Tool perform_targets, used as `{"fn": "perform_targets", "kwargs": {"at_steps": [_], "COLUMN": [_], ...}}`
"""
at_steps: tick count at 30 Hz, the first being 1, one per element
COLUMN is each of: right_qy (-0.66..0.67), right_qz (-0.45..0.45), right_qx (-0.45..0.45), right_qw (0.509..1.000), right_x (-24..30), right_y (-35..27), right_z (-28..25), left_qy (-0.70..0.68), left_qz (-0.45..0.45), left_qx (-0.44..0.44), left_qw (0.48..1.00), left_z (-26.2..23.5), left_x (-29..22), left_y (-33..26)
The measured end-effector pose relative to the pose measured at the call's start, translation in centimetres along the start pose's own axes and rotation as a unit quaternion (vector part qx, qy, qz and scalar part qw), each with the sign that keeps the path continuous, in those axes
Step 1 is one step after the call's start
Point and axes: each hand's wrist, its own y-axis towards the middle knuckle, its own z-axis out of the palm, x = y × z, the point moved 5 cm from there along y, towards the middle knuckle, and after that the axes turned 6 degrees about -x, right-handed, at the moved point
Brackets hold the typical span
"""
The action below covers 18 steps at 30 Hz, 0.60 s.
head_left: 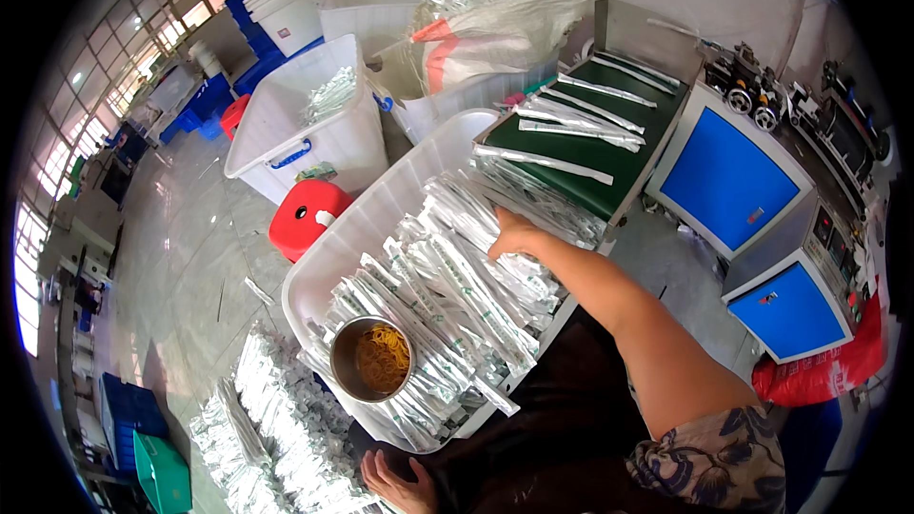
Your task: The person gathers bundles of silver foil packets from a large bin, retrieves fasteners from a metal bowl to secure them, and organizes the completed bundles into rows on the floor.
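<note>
Gathering step: right hand [514, 233] flat on clear-wrapped long packets [457, 276] in white plastic tub [314, 276]; left hand [400, 485] empty, open at 6 o'clock (steel bowl of rubber bands [373, 360] nearby). Next, probably: close fingers round a bundle.

Daylight is pouring in through the tall gridded windows [67, 162] along the left rim, blowing them out to white and laying a pale sheen over the polished grey floor [181, 247]. The clear plastic sleeves [447, 276] are glinting. Fisheye distortion is bending edges; black corners are vignetting. Shadows are staying soft.

bowl [372, 359] in bin [314, 271], conveyor [609, 148] behind
</note>
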Motion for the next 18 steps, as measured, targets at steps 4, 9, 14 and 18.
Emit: {"fn": "perform_targets", "kwargs": {"at_steps": [4, 9, 14, 18], "right_qy": [0.035, -0.175, -0.215, 0.058], "right_qz": [-0.055, -0.076, -0.092, -0.059], "right_qx": [-0.030, -0.089, -0.060, -0.047], "right_qw": [0.997, 0.978, 0.970, 0.995], "right_x": [0.6, 2.4, 0.3, -4.0], "right_y": [-1.4, -3.9, -3.8, -4.4], "right_z": [-3.2, -4.4, -2.8, -3.6], "left_qy": [-0.271, -0.427, -0.580, -0.657], "left_qz": [0.111, 0.200, 0.019, -0.209], "left_qx": [-0.128, 0.067, 0.253, 0.450], "left_qw": [0.948, 0.879, 0.774, 0.567], "left_z": [-2.0, 2.3, 8.7, 12.5], "left_x": [-4.6, -13.4, -18.8, -21.0], "left_y": [2.9, 6.1, 6.9, 7.3]}}
